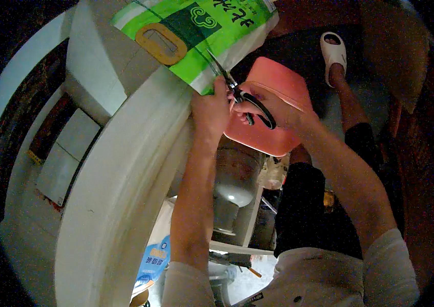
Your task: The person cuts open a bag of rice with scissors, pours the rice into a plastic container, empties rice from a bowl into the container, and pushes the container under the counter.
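Observation:
A green and white printed bag (pixel 227 38) with a tan oval patch lies across the top of the view. My left hand (pixel 213 110) is closed on its lower corner. My right hand (pixel 281 110) grips a pair of scissors (pixel 264 111) by the black handles. The metal blades lie along the bag's lower edge, close to my left fingers; I cannot tell whether they touch it or are cutting. Below and behind my right hand is a pink plastic container (pixel 283 77), whose inside is mostly hidden.
A pale curved ledge (pixel 125 169) runs along my left side. Below my arms, a rounded grey vessel (pixel 235 181) stands by a shelf (pixel 250 225). A blue and white packet (pixel 154 263) lies at the lower left. A foot in a white clog (pixel 333 46) is at upper right.

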{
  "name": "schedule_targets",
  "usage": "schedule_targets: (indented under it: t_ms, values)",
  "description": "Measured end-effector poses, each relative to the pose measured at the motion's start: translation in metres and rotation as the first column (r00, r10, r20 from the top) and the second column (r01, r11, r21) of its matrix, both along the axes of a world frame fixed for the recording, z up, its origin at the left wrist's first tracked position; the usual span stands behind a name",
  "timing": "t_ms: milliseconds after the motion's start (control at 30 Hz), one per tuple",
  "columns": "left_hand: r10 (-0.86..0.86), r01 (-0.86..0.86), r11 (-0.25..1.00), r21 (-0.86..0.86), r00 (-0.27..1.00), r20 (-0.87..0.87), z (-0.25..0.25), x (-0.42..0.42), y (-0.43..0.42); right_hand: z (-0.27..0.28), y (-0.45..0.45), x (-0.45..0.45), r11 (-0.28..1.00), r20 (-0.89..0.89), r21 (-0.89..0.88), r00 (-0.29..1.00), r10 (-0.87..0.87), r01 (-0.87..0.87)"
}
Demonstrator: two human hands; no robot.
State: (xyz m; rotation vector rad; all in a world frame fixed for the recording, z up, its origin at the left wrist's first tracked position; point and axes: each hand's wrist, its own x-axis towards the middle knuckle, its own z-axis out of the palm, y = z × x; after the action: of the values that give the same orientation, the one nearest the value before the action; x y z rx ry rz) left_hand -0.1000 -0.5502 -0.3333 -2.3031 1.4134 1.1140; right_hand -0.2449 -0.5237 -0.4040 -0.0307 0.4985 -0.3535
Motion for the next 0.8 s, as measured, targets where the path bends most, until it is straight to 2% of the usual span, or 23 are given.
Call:
schedule_targets:
  t_ms: [33,67,133,167,233,267,367,400,467,533,567,633,667,733,800]
  values:
    - [-0.420,0.427,0.904,-0.034,0.900,0.115,-0.003,0.004,0.005,0.003,-0.001,-0.002,0.999,-0.037,0.040,0.999,0.011,-0.009]
    - [-0.420,0.426,0.904,-0.035,0.900,0.116,-0.007,0.008,0.010,0.006,-0.001,-0.003,0.997,-0.073,0.081,0.997,0.022,-0.016]
    - [-0.432,0.443,0.891,-0.098,0.895,0.112,-0.006,0.007,0.010,0.006,-0.005,-0.007,0.976,-0.184,-0.178,0.979,0.094,-0.127]
    - [-0.433,0.444,0.890,-0.103,0.894,0.115,-0.007,0.006,0.010,0.005,-0.006,-0.008,0.975,-0.184,-0.183,0.979,0.091,-0.125]
    - [-0.239,0.241,0.967,-0.084,0.970,0.036,-0.008,0.004,0.011,0.001,-0.006,-0.009,0.978,-0.116,-0.184,0.990,0.075,-0.096]
    - [-0.238,0.241,0.966,-0.089,0.970,0.037,-0.011,0.006,0.014,0.001,-0.005,-0.007,0.977,-0.117,-0.189,0.990,0.075,-0.097]
    - [-0.073,0.063,0.982,-0.181,0.996,-0.054,-0.014,0.003,0.010,-0.014,-0.003,0.000,0.976,-0.087,-0.214,0.996,0.019,-0.037]
    - [0.340,-0.352,0.934,-0.064,0.929,-0.146,0.001,-0.013,-0.006,-0.026,-0.002,0.004,0.987,0.015,-0.161,1.000,-0.006,0.008]
    - [0.697,-0.695,0.714,0.082,0.695,-0.178,0.006,-0.018,-0.011,-0.027,-0.003,0.006,0.994,0.115,-0.099,0.993,-0.039,0.050]
    - [0.500,-0.511,0.860,-0.011,0.845,-0.189,-0.001,-0.011,-0.008,-0.014,-0.014,0.002,0.991,0.043,-0.132,0.999,0.028,-0.022]
    - [0.501,-0.512,0.859,-0.011,0.844,-0.189,-0.001,-0.011,-0.004,-0.011,-0.016,-0.001,0.991,0.043,-0.132,0.999,0.030,-0.024]
    - [0.628,-0.631,0.775,0.037,0.760,-0.167,0.008,-0.021,-0.011,-0.009,-0.018,-0.009,0.967,-0.008,-0.247,0.998,0.070,-0.070]
    - [0.667,-0.668,0.742,0.052,0.728,-0.158,0.008,-0.022,-0.011,-0.008,-0.018,-0.013,0.967,-0.008,-0.246,0.997,0.071,-0.070]
    - [0.433,-0.438,0.896,-0.072,0.899,-0.073,0.001,-0.013,-0.005,-0.007,-0.017,-0.019,0.958,-0.072,-0.227,0.984,0.166,-0.178]
    - [0.490,-0.496,0.868,-0.022,0.863,-0.121,0.008,-0.017,-0.008,-0.006,-0.014,-0.016,0.966,-0.075,-0.206,0.987,0.142,-0.154]
